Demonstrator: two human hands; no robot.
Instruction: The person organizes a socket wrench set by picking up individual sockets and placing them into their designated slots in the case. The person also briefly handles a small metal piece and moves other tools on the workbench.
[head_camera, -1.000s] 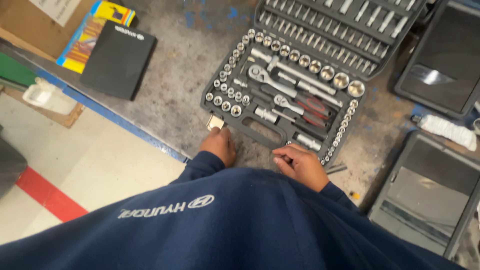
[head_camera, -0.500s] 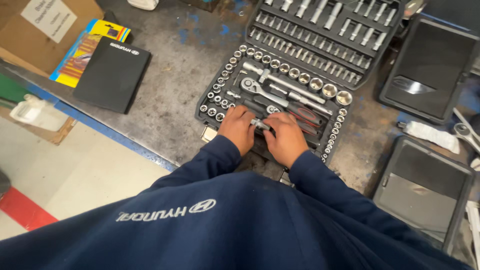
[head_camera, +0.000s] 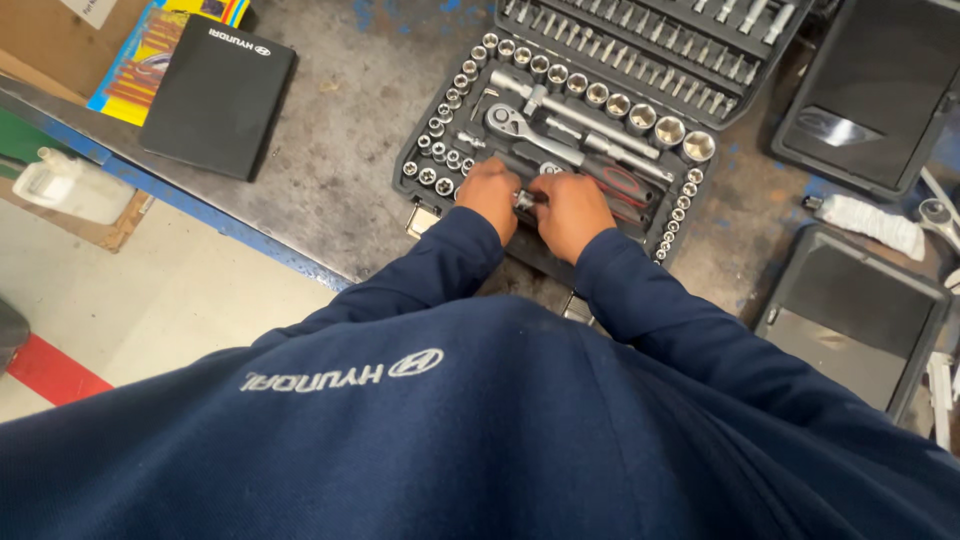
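Note:
An open black socket set case (head_camera: 700, 215) lies on the grey workbench, full of chrome sockets (head_camera: 640, 115), a ratchet (head_camera: 525, 132) and extension bars. Both my hands rest in its near part, close together. My left hand (head_camera: 490, 195) and my right hand (head_camera: 568, 210) pinch a small metal piece (head_camera: 527, 200) between their fingertips, just above the case's front rows. Dark blue sleeves cover both arms. The part of the case under my hands is hidden.
A black flat folder (head_camera: 215, 95) lies at the bench's left on a colourful booklet (head_camera: 135, 65). Closed dark cases sit at right (head_camera: 865, 90) and near right (head_camera: 850, 315). A white rag (head_camera: 870, 220) lies between them. The blue-edged bench rim (head_camera: 230, 230) drops to the floor, where a white plastic container (head_camera: 70, 185) sits.
My hands moved from the case's front edge into the case, came together and closed on a small metal piece. The view shifted slightly.

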